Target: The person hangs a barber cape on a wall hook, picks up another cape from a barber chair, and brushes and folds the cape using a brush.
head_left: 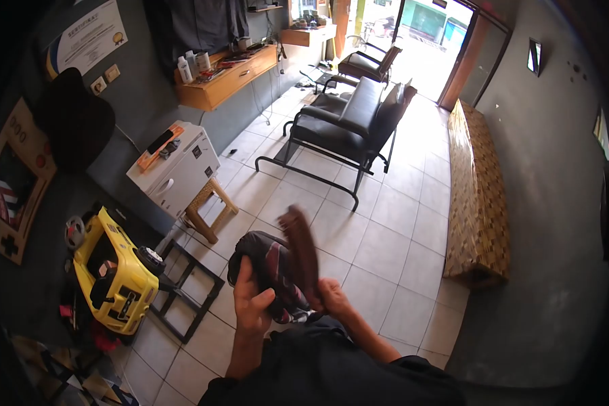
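Note:
At the lower middle, my left hand (252, 298) grips the left side of a dark shoe-like item (272, 267) with reddish and grey patches, its thumb across the near side. My right hand (333, 296) is closed on the lower end of a long brown brush-like object (300, 247). That object stands nearly upright, overlapping the right side of the dark item, and its top is slightly blurred. Whether the two objects touch cannot be made out. Both are held in front of my dark shirt, above the tiled floor.
A yellow toy car (118, 277) and a black metal frame (188, 291) are at the left. Beyond them stand a white cabinet (183, 172) and a stool (210, 211). A black barber chair (331, 128) is ahead; a woven-pattern bench (477, 203) lines the right wall.

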`<state>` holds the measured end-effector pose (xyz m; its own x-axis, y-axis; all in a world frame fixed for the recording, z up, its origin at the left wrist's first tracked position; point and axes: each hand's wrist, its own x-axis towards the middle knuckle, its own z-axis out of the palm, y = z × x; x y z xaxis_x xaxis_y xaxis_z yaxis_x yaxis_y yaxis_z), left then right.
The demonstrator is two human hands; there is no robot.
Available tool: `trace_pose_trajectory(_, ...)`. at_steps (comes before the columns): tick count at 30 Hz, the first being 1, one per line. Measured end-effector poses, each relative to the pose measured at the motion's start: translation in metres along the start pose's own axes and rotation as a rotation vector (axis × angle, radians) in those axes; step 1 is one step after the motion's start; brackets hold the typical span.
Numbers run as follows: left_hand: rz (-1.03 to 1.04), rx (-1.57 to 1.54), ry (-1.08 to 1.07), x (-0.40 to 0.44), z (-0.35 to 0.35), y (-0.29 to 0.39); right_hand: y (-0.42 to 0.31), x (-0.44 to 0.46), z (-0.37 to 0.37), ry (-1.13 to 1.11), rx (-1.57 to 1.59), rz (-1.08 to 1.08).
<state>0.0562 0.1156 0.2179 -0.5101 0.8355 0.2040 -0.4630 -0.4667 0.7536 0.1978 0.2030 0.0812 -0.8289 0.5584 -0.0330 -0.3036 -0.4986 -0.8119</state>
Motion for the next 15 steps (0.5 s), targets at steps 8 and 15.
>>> trace_pose_trajectory(8, 0.071, -0.023, -0.02, -0.004, -0.015, 0.008, 0.101, -0.021, -0.079, 0.03, -1.325, 0.478)
trace_pose_trajectory(15, 0.056, -0.064, -0.128, -0.006, -0.017, 0.008, 0.087, -0.024, -0.095, 0.343, -1.623, 0.558)
